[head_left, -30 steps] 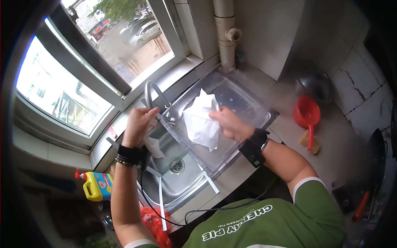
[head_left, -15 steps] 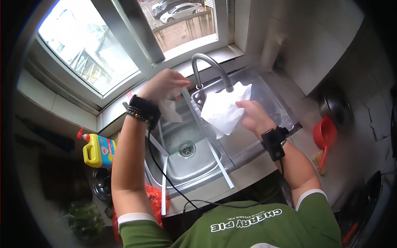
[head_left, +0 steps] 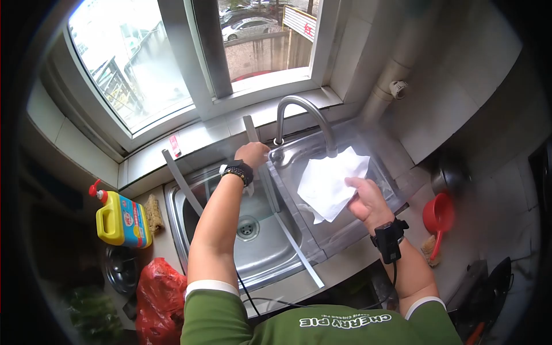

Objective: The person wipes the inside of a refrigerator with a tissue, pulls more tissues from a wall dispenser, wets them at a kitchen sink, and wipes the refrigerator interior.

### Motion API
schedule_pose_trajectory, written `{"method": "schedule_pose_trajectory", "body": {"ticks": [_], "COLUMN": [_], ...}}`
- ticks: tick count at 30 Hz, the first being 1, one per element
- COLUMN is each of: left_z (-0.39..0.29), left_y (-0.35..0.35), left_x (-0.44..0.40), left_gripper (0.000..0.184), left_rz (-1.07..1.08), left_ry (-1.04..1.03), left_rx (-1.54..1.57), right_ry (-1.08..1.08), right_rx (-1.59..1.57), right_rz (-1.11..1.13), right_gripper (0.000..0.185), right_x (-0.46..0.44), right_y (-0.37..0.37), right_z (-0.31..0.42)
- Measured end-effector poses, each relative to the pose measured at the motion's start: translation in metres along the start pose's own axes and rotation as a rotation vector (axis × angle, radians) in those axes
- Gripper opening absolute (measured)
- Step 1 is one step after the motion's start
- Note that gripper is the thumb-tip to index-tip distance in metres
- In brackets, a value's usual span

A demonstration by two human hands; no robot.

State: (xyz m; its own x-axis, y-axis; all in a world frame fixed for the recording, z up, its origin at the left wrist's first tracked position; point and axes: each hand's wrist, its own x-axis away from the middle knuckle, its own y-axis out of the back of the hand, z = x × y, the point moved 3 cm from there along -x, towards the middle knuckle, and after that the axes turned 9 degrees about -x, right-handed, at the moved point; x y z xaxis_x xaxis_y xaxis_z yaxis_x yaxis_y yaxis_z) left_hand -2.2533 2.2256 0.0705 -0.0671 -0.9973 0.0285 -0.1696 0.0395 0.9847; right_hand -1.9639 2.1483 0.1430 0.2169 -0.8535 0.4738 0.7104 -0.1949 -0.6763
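My right hand (head_left: 368,198) pinches a white paper towel (head_left: 330,183) between thumb and fingers, held up below the curved faucet (head_left: 303,102). My left hand (head_left: 252,154) is over the back of the left sink basin, its fingers bent and closed close to a corner of clear plastic (head_left: 271,158). A small piece of white paper (head_left: 249,190) shows below my left wrist; its upper end is hidden by the hand. Long metallic strips (head_left: 299,250) that seem to edge a clear pane cross the left basin. Under the right towel lies a transparent sheet or tray (head_left: 322,230).
To the left stand a yellow detergent jug (head_left: 122,221), a black lid (head_left: 119,269) and a red plastic bag (head_left: 160,302). A red ladle (head_left: 439,218) and a dark pot (head_left: 451,175) are on the right. The window (head_left: 267,54) is behind the sink.
My left hand has moved down and right, toward the clear plastic corner. My right hand and the paper towel appear lower and further right as the view shifts.
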Motion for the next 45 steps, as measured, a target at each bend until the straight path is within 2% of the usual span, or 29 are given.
{"method": "schedule_pose_trajectory", "body": {"ticks": [4, 12, 15, 18, 21, 27, 30, 37, 41, 45], "left_z": [0.007, -0.004, -0.001, 0.006, 0.018, 0.017, 0.018, 0.036, 0.023, 0.011], "left_y": [-0.02, -0.017, -0.023, -0.03, -0.044, -0.044, -0.047, -0.074, -0.05, -0.024], "left_x": [-0.006, 0.01, 0.008, 0.007, -0.005, -0.003, -0.004, -0.013, 0.0, 0.013], "left_gripper": [0.033, 0.028, 0.029, 0.025, 0.026, 0.026, 0.026, 0.025, 0.025, 0.028], "left_rz": [-0.038, -0.104, 0.006, -0.014, 0.045, -0.009, -0.029, -0.046, -0.096, -0.15], "left_ry": [-0.048, 0.041, 0.109, 0.221, 0.194, 0.193, 0.173, 0.144, 0.153, 0.157], "left_rx": [0.06, 0.182, 0.15, 0.366, 0.563, 0.496, 0.48, 0.498, 0.503, 0.482], "right_ry": [-0.012, 0.01, -0.003, -0.008, -0.01, 0.033, -0.002, 0.168, 0.214, 0.123], "right_rx": [-0.034, -0.122, -0.187, -0.239, -0.269, -0.31, -0.383, -0.315, -0.132, -0.205], "right_rz": [0.025, 0.043, 0.042, 0.052, 0.079, 0.099, 0.057, 0.132, 0.104, 0.106], "right_gripper": [0.041, 0.04, 0.041, 0.042, 0.043, 0.039, 0.032, 0.019, 0.016, 0.018], "right_x": [0.0, -0.01, -0.011, -0.015, -0.016, -0.007, -0.007, -0.034, -0.034, -0.036], "right_y": [0.001, -0.003, -0.006, -0.002, 0.002, -0.005, -0.014, -0.017, -0.016, -0.015], "right_z": [-0.002, -0.017, -0.02, -0.025, -0.029, -0.03, -0.026, -0.02, -0.032, -0.039]}}
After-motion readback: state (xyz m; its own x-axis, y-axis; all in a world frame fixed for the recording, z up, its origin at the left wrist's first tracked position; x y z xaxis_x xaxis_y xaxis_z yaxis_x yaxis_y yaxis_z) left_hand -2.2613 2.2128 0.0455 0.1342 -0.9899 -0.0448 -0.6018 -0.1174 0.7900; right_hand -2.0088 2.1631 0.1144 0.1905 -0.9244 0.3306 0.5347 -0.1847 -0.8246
